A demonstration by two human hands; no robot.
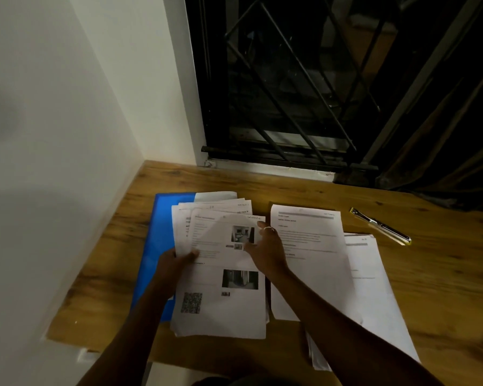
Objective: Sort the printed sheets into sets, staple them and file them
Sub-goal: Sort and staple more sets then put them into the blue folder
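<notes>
- Left hand (176, 260) grips fanned printed sheets (221, 310) at centre; right hand (265, 246) probably pinches the top one.
- Blue folder (156, 246) underneath, 9 o'clock; sorted pile (310, 268) 3 o'clock; stapler (381, 226) 2 o'clock.
- Wooden desk (444, 274); barred window (290, 93) at 12.

Printed sheets: fanned stack (221, 302), centre, overlapping blue folder (156, 246); second pile (310, 260) just right; third pile (374, 296), lower right. Stapler (381, 227): flat, upper right.
</notes>
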